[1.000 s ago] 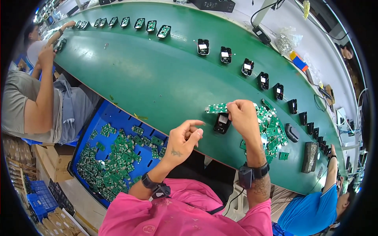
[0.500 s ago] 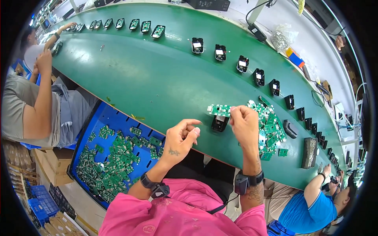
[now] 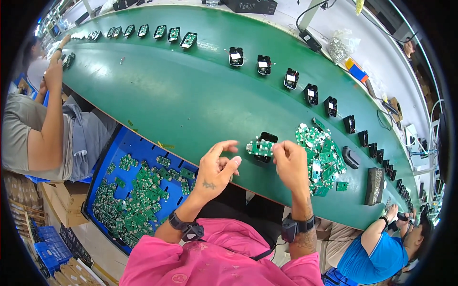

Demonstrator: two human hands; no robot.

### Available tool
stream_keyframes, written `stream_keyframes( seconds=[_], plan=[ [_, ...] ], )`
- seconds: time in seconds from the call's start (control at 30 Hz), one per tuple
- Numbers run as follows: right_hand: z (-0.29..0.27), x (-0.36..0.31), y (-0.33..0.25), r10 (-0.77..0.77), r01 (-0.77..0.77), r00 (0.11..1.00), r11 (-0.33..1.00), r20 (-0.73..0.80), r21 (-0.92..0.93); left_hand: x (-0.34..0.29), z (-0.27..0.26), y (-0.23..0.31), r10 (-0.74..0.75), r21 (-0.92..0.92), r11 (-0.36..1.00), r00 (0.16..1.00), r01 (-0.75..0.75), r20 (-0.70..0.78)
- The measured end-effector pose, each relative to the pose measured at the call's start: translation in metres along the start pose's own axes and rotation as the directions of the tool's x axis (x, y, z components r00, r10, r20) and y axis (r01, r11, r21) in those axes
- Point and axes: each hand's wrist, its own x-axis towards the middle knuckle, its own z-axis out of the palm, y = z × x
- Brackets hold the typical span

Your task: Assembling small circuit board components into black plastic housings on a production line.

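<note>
Between finger and thumb of my right hand (image 3: 290, 164) is the right end of a green circuit board (image 3: 259, 148), populated with small parts. The board lies across the view over a small black housing (image 3: 268, 137), covering its middle; whether the two touch I cannot tell. The housing stands on the green table (image 3: 191, 100) close to its near edge. My left hand (image 3: 217, 168) is to the left of the board, empty, its thumb and forefinger apart. A heap of green circuit boards (image 3: 324, 155) lies just right of my right hand.
Black housings (image 3: 292, 78) stand in a curved row along the far side; those at the far left hold green boards. A blue bin (image 3: 143, 143) of boards sits below the table edge at left. A dark block (image 3: 375, 186) lies at right. Co-workers sit on both sides.
My right hand has brought the circuit board nearer and slightly left, from the housing's far end to over its middle. My left hand has barely moved.
</note>
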Motion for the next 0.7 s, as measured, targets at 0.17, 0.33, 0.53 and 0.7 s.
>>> stream_keyframes(
  seconds=[0.17, 0.33, 0.53, 0.7],
  plan=[
    [0.001, -0.020, 0.021, -0.046, 0.033, 0.992, 0.993, -0.119, -0.113, 0.029, 0.012, 0.019, 0.065, 0.129, 0.987, 0.975, -0.094, 0.211],
    [0.014, -0.020, 0.020, -0.091, 0.071, 0.971, 0.993, -0.222, -0.097, 0.061, 0.023, 0.014, -0.020, 0.125, 0.991, 0.900, -0.039, 0.435],
    [0.019, -0.030, 0.012, -0.216, 0.198, 0.926, 0.976, -0.309, -0.087, 0.048, 0.025, 0.014, -0.073, 0.005, 0.997, 0.924, 0.077, 0.376],
    [0.013, -0.033, -0.017, -0.426, 0.399, 0.854, 0.905, -0.300, -0.148, 0.028, 0.036, 0.032, 0.029, 0.206, 0.974, 0.960, -0.089, 0.278]
  ],
)
